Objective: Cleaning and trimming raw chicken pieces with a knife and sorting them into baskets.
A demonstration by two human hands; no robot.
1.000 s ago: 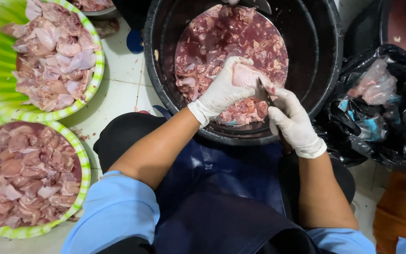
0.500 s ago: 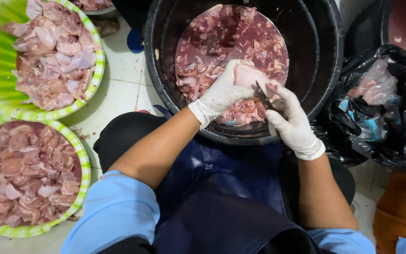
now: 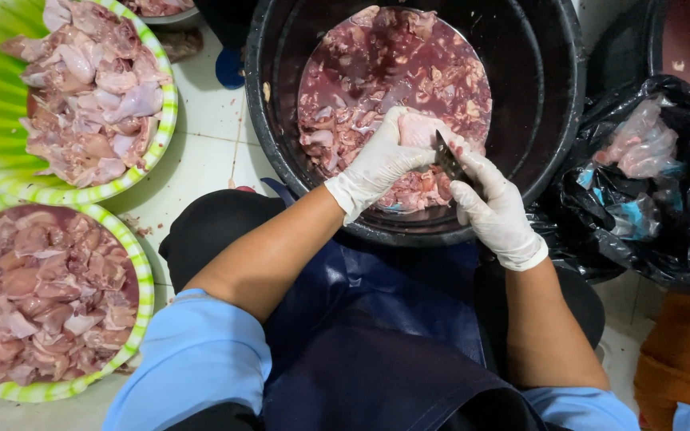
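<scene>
Crumpled black plastic bag (image 3: 680, 207) at right, w/ clear plastic wrap (image 3: 640, 144) of pink meat inside

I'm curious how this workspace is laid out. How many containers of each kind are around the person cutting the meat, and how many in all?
Green-rimmed bowls of pale meat pieces: 2, upper bowl, lower bowl
Black tubs: 2, big tub under the gloved left hand and right hand with the knife, second tub at the corner
Black plastic bags: 1
Total: 5

Two gloved hands, left (image 3: 381, 164) and right (image 3: 495, 209), one knife (image 3: 447, 159), one black tub (image 3: 549, 96) of meat, two green-rimmed bowls (image 3: 168, 108) (image 3: 144, 295) of meat, one black bag (image 3: 684, 199), one held piece (image 3: 418, 128).
</scene>
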